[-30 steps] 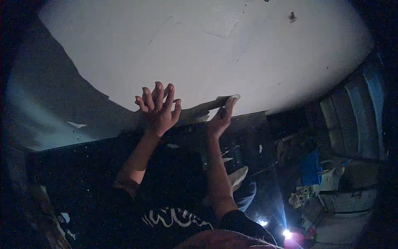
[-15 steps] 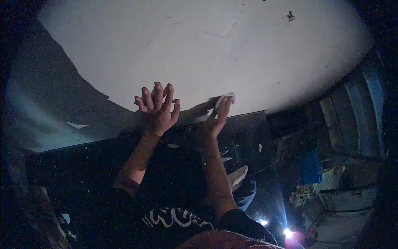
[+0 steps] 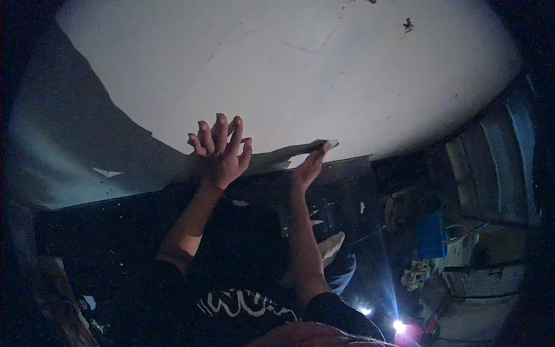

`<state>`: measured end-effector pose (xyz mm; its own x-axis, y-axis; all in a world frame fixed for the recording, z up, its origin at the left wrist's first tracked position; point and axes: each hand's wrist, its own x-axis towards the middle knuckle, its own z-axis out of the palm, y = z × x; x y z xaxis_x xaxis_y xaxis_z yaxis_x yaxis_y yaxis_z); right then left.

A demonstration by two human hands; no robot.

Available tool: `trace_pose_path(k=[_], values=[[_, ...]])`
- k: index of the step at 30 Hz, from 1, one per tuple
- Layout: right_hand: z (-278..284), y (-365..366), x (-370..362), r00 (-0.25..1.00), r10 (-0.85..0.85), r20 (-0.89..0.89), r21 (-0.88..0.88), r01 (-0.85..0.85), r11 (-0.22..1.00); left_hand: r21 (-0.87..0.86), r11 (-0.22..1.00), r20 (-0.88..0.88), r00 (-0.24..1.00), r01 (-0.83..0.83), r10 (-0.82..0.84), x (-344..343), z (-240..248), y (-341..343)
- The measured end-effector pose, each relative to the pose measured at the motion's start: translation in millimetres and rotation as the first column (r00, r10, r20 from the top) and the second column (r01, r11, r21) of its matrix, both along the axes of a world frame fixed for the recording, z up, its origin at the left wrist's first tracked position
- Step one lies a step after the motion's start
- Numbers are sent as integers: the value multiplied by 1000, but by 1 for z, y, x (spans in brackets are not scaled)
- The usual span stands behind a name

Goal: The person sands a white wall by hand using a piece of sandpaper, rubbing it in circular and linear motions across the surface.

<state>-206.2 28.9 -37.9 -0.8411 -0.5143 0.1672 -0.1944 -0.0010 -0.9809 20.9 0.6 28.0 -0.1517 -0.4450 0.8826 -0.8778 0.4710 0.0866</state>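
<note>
The pale wall (image 3: 277,63) fills the upper part of the view. My left hand (image 3: 221,151) is raised toward it with the fingers spread and holds nothing; whether it touches the surface I cannot tell. To its right, low on the wall, my right hand (image 3: 310,166) is closed around a small, flat, whitish folded piece (image 3: 332,143). Only an edge of that piece shows past the fingertips, and its kind cannot be made out. Dark shadows of both hands fall across the wall.
A dark lower band (image 3: 352,179) runs beneath the pale wall. A blue bucket (image 3: 430,237) stands at right, near a crumpled cloth-like heap (image 3: 419,274). A bright lamp (image 3: 399,327) shines at the lower right. Long dark panels (image 3: 488,168) line the right side.
My right hand has moved slightly right and down along the wall with the whitish piece, which now shows more edge-on. My left hand stays in place.
</note>
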Motion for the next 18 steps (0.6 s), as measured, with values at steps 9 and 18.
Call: trace_pose_path(k=[9,18], values=[[21,16,59,487,250,-837,59,-373,926,4,1000,-12,1000,-10,10,-2,-1,0],[10,5,9,888,97,-449,-55,-136,989,-9,1000,16,999,-30,30,1,1,0]])
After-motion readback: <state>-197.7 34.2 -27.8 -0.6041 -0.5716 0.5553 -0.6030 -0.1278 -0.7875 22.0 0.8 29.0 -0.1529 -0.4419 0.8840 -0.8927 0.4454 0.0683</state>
